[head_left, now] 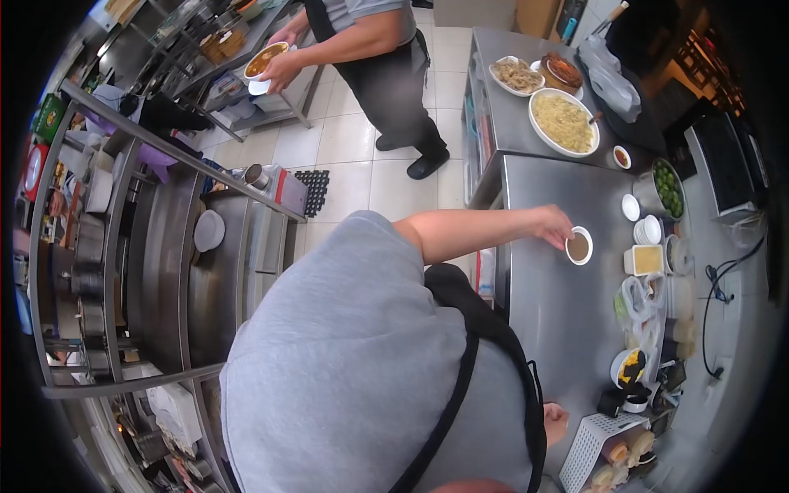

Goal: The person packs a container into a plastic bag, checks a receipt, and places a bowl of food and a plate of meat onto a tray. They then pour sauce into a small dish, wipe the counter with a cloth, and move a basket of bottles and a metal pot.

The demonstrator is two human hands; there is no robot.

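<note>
My left hand reaches over the steel counter, its fingers closed on the near rim of a small white bowl. Brown sauce fills much of this bowl. Lower down, close to my apron and beside a white perforated basket, is my right hand. My body partly covers it, and I cannot see whether its fingers hold anything. Past the left hand stands a large white bowl of yellow food, with a small dish of red sauce to its right.
A co-worker stands across the aisle, holding a bowl of soup. Steel shelving runs behind me. Along the wall are a pot of green limes or similar, small white dishes, a yellow-filled tub and bags.
</note>
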